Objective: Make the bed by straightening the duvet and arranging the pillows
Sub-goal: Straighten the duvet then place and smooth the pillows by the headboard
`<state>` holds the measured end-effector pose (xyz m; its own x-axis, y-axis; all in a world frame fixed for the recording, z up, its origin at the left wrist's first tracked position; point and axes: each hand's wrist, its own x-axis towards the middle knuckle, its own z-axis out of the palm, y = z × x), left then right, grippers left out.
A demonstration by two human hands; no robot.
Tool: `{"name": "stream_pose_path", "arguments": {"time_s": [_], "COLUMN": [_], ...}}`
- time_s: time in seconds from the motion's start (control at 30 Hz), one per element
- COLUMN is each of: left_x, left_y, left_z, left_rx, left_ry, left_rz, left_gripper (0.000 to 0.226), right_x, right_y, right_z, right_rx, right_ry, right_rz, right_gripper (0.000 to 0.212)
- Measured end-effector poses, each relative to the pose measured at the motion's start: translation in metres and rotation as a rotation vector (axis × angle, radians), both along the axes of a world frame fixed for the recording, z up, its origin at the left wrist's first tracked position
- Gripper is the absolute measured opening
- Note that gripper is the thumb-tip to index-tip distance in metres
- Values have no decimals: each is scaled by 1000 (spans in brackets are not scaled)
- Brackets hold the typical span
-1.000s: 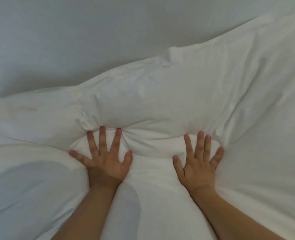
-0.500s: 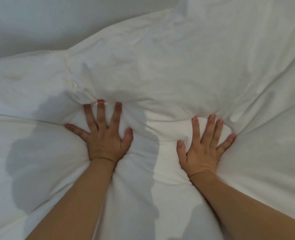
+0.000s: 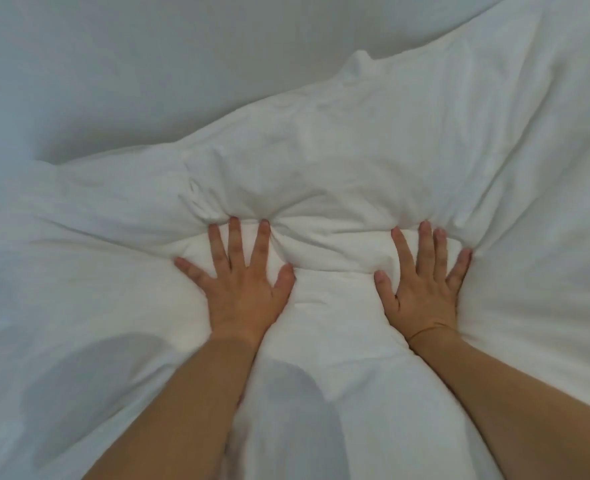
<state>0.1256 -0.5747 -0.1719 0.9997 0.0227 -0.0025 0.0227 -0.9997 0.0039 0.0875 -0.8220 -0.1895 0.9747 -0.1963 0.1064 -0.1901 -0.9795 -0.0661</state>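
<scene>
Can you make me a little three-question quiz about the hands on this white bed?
1. True or false: both hands lie flat with fingers spread.
2. What do the fingertips push into? A) bunched white bedding B) a book C) a cup
3. Fill in: the bedding is ____ in colour.

Key:
1. True: the left hand and right hand both press palm-down, no grip on anything.
2. A: the bunched white bedding puckers at the fingertips.
3. White.
</scene>
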Motion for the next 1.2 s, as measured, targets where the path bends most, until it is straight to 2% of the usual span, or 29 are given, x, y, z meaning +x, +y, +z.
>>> {"name": "stream_pose_path", "arguments": {"time_s": [0.1,0.17,0.23,0.27,0.3,0.33,0.37,0.4,0.43,0.47,0.53,0.63,0.7,0.77,0.83,0.9,0.97,1.1,1.2], "left_x": [-29,-49,-61,-60,-59,-57,-56,-57,-58,-57,-43,-9,8,10,-2,-7,5,37,34], "left_y": [28,64,115,148,179,204,218,220,212,204,201,230,255,264,264,266,267,254,245], "left_z": [35,68,104,112,117,120,118,117,116,121,149,202,192,146,100,85,91,122,89], "left_rx": [-2,54,-37,-133,-312,-589,-933,-1198,-1301,-1247,-1077,-1095,-1056,-1098,-1317,-1453,-1454,-1218,-1142], "left_ry": [98,-28,-243,-228,-122,15,111,183,232,180,-53,-386,-377,-171,77,159,32,-356,-328], "left_rz": [-191,-192,109,345,598,812,939,962,882,760,564,421,450,559,703,675,574,509,666], "left_gripper": [83,78,78,85,95,106,114,110,94,75,52,30,32,45,64,79,83,46,46], "right_x": [-7,-8,-7,-7,-9,-13,-17,-22,-28,-34,-46,-53,-55,-60,-72,-88,-96,-87,-77], "right_y": [-1,4,27,45,66,90,113,137,159,180,214,242,250,250,247,251,258,262,260], "right_z": [18,33,57,69,81,91,100,108,113,116,117,127,130,120,95,64,42,26,15], "right_rx": [-30,12,90,115,128,136,145,162,175,175,181,311,314,213,94,2,-31,-65,-71], "right_ry": [160,264,307,264,190,123,93,104,146,202,279,230,184,210,239,194,149,63,32], "right_rz": [-8,-73,-168,-179,-151,-91,-18,49,101,142,184,106,66,66,65,57,44,19,22], "right_gripper": [73,70,66,65,64,63,61,60,59,59,61,62,63,65,67,70,69,67,67]}}
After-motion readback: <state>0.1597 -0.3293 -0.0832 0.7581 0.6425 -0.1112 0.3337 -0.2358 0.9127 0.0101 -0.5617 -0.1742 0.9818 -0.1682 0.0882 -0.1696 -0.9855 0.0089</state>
